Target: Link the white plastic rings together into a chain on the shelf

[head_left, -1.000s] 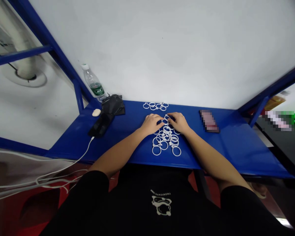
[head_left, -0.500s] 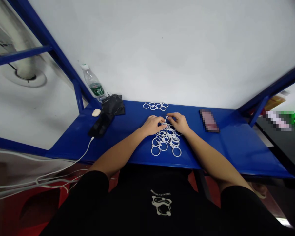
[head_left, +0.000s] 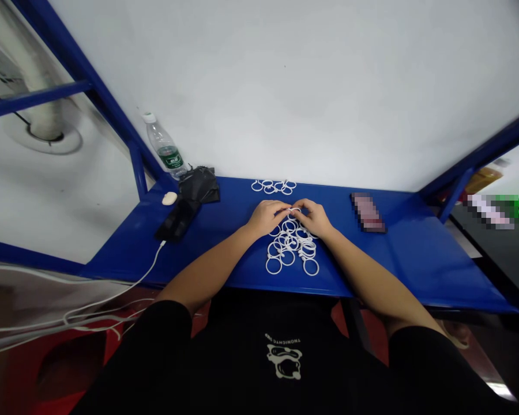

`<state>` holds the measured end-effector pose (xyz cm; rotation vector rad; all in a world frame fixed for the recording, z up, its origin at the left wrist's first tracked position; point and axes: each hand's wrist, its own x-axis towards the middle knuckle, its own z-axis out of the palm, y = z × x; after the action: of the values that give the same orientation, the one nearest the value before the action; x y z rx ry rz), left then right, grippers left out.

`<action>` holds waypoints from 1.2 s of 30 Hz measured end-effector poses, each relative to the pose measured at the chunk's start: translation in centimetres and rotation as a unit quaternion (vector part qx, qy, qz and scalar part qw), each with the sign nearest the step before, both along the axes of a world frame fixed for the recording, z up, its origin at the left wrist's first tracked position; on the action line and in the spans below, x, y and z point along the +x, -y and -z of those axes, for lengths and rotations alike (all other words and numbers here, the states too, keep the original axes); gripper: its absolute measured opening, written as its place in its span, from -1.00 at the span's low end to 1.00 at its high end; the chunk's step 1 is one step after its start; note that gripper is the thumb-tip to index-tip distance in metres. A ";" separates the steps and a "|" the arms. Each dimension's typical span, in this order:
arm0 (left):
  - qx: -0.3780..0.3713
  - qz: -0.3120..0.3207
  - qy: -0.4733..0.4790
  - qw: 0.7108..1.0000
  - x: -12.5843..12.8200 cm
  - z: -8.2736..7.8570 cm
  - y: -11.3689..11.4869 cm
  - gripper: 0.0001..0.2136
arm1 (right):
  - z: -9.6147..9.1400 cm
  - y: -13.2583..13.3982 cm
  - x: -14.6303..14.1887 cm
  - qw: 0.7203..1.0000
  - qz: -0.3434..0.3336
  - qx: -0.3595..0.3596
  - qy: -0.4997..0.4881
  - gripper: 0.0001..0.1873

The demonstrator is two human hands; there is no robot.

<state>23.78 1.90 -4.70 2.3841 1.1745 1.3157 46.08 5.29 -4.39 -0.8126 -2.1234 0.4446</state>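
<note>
My left hand [head_left: 266, 219] and my right hand [head_left: 315, 219] meet above the blue tabletop. Both are closed, with thumbs and fingers pinched on one white plastic ring [head_left: 294, 209] between them. That ring has a small tab, partly hidden by my fingertips. Just below my hands lies a loose heap of several similar white rings [head_left: 291, 242], overlapping one another. Farther back, close to the wall, a smaller group of white rings [head_left: 279, 187] rests on the table.
On the left stand a plastic bottle [head_left: 169, 153], a crumpled black bag [head_left: 199, 184] and a black device [head_left: 178, 220] with a white cable. A phone [head_left: 368, 212] lies to the right. Blue frame posts [head_left: 456, 196] and a white wall [head_left: 285, 104] bound the table.
My left fingers have moved up and right from the heap to the ring in my right hand. My right fingers have shifted slightly, and the fingertips of both hands now meet.
</note>
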 end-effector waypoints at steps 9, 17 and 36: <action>0.004 0.019 0.019 1.000 0.1 -0.8 0.6 -0.86 | 0.2 -0.3 0.3 1.000 -0.004 -0.015 -0.005 -0.55; 0.014 0.027 0.010 0.999 0.0 -0.8 0.7 -0.79 | -0.5 0.1 0.2 0.999 -0.019 -0.014 0.026 -0.48; 0.001 -0.012 0.022 1.000 0.1 -0.5 0.7 -0.88 | -1.5 0.4 0.5 0.994 -0.070 -0.040 0.077 -0.54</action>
<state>23.87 1.18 -4.22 2.3372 1.1938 1.3702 46.55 4.91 -2.90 -0.7662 -2.3277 0.5603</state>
